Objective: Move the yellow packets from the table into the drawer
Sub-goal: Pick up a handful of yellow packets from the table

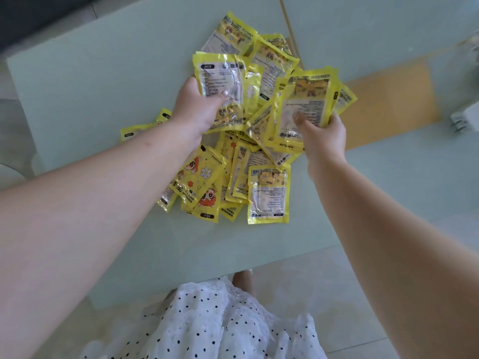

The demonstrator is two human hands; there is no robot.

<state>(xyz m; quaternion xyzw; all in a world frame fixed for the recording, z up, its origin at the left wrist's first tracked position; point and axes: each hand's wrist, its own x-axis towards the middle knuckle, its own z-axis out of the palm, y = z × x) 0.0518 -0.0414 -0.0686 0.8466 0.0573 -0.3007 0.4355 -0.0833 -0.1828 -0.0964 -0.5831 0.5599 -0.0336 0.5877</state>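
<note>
- A heap of yellow packets (241, 174) lies on a pale green table (103, 81), spread from near the far edge down toward the near edge, roughly mid-width.
- The left hand (199, 110) reaches over the heap from the left; its thumb presses the printed face of one packet (221, 81) while the fingers curl behind it, so the packet is pinched and stands raised above the pile.
- More yellow film bunches under that held packet by the palm; whether the hand grips those too, I cannot tell.
- The right hand (321, 141) comes in from the right and grips a stack of packets (303, 104), thumb on the top face, fingers wrapped round the stack's right edge and underside.
- The stack fans out a little, its edges showing one behind another.
- Loose packets lie flat on the table below both hands: one face-down packet with a white label (268, 195) nearest the near edge, and a face-up packet with a cartoon animal and flowers (199, 182) just left of it, overlapping its neighbours.
- A few packets poke out from beneath the left forearm toward the left edge (140, 130).
- A tan panel (388, 107) shows through or under the table toward the right edge.
- No drawer can be made out.
- A white dotted garment (207, 325) hangs below the near edge.
</note>
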